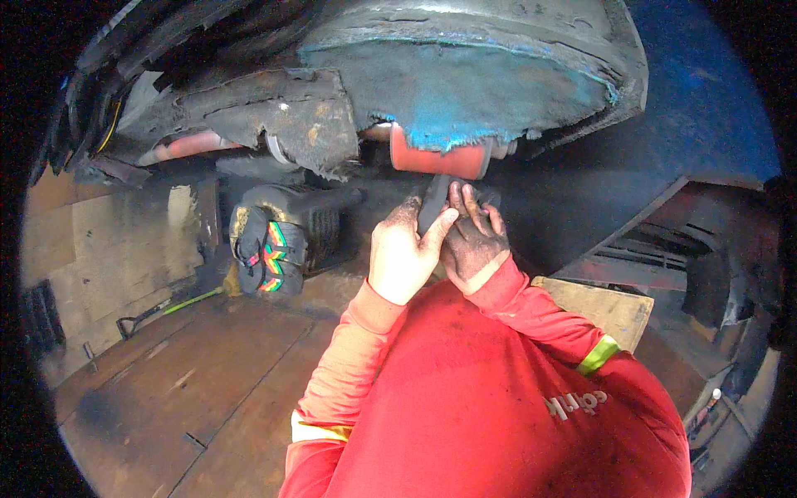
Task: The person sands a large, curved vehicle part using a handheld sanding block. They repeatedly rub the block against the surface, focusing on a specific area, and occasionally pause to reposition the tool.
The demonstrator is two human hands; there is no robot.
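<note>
Both hands hold a dark sandal sole [433, 204] upright on its edge, just under a red sanding drum [440, 158]. My left hand [403, 251] grips its near left side, thumb pointing across to the right. Dark dust coats my right hand [476, 239], whose fingers lie along the sole's right side. The top of the sole meets the drum's lower edge or sits very close to it; I cannot tell which. A ragged blue and grey cloth flap [473, 91] hangs over the drum from the dusty machine hood.
Black flip-flops [274, 249] with colourful straps hang at the left on a padded support. Another red drum [193, 147] shows further left beneath a torn flap. A wooden board [602, 309] stands at the right. Cardboard [124, 241] lines the left wall; brown boards [191, 390] cover the floor.
</note>
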